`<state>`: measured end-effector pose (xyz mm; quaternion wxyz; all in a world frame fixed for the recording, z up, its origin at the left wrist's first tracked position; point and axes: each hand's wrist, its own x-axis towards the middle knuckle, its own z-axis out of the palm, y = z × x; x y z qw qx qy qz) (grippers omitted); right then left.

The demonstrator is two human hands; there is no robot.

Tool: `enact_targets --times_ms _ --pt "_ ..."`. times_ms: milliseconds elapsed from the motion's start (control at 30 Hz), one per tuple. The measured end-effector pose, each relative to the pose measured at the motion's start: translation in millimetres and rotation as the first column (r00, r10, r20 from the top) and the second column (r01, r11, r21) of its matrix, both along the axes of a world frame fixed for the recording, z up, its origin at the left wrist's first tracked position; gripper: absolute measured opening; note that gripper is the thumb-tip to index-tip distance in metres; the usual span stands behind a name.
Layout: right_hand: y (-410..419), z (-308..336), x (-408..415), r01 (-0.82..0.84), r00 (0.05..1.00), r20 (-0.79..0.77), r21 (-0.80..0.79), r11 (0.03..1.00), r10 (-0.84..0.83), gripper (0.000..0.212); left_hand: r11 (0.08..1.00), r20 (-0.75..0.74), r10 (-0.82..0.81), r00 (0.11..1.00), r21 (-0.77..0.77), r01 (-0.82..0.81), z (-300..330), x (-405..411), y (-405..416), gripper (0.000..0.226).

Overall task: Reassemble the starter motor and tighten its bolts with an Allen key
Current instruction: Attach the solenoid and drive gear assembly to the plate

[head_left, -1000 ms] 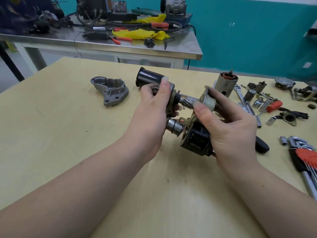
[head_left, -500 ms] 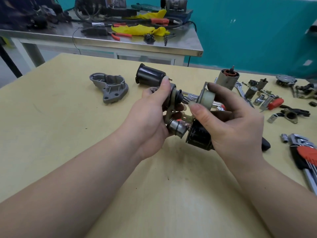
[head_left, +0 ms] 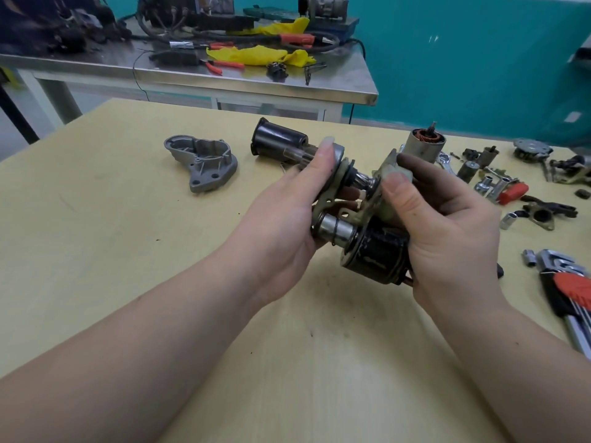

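1. Head view — the half-built starter motor point(head_left: 361, 219) is held in the air between both hands, above the near middle of the yellow table point(head_left: 96, 251). Its long axis runs roughly left to right, tilted slightly down toward the right.
2. The left hand point(head_left: 287, 225) curls round the left end, thumb pressed on the rim of the silver disc point(head_left: 335, 158), fingers wrapped behind the bracket.
3. The right hand point(head_left: 447, 231) grips the right end: thumb on the pale block point(head_left: 395, 174), palm against the black cylinder point(head_left: 377, 251).
4. Both hands are equally near — the likely next move is pressing the two ends together along that axis.
5. The grey end cover point(head_left: 201, 164) lies well apart to the left; the Allen keys point(head_left: 569, 292) lie at the right edge, untouched.
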<state>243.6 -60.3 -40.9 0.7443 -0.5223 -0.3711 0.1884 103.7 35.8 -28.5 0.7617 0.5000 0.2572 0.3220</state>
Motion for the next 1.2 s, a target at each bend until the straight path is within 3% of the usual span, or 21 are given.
enact_targets --times_ms 200,367,533,833,1067,1200 --pt "0 -2 4 -0.098 0.980 -0.177 -0.014 0.995 0.094 0.045 0.974 -0.089 0.093 0.992 0.213 -0.072 -1 0 -3 0.058" --pt "-1 -5 2 -0.137 0.966 -0.221 0.009 0.991 0.135 0.049 0.984 0.017 -0.051 0.999 0.170 0.047 -5 -1 -3 0.053" --pt "-1 -7 7 -0.131 0.971 -0.200 0.031 0.991 0.135 0.049 0.966 0.131 -0.225 0.966 0.156 0.204 -6 -8 -2 0.075" --pt "-3 -2 2 -0.159 0.970 -0.177 0.058 0.986 0.167 0.049 0.951 0.198 -0.298 0.934 0.147 0.272 1 -12 5 0.074" --pt "-8 7 -8 -0.047 0.997 -0.060 0.056 0.997 0.051 0.058 0.967 0.265 -0.251 0.931 0.097 0.234 1 -8 -1 0.062" --pt "-8 8 -3 -0.116 0.986 -0.116 0.057 0.992 0.122 0.042 0.965 0.251 -0.261 0.932 0.110 0.240 1 -6 -1 0.062"
